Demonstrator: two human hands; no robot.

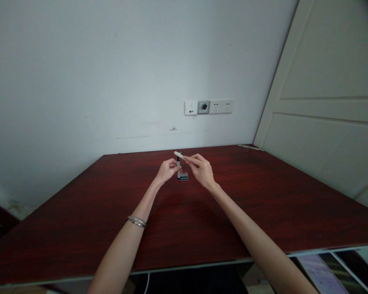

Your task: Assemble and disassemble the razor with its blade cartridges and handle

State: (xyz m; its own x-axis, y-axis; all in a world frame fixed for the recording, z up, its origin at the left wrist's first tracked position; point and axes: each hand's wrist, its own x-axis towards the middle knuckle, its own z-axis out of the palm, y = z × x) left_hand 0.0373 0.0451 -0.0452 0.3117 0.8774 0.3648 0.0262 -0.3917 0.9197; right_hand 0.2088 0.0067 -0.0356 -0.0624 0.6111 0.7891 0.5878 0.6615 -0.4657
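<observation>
A small stand-like object with a grey and black upright post (pixel 178 167) is on the table, roughly in front of the middle of the wall. At its foot lies a flat, dark, glossy base (pixel 183 177). My left hand (pixel 167 170) is closed on the post from the left, its thumb against the lower part. Atop the post a slim white piece (pixel 179 155) tilts down to the right, seen nearly edge-on. Its right end is pinched between the thumb and fingers of my right hand (pixel 201 170). Whether the white piece is joined to the post I cannot tell.
The dark red wooden table (pixel 110 220) runs back to a white wall. Wall sockets (pixel 221 107) and a grey outlet with a black plug (pixel 204 107) sit above it. A pale panelled door (pixel 325 106) borders the right side. A white cable (pixel 146 282) hangs below the front edge.
</observation>
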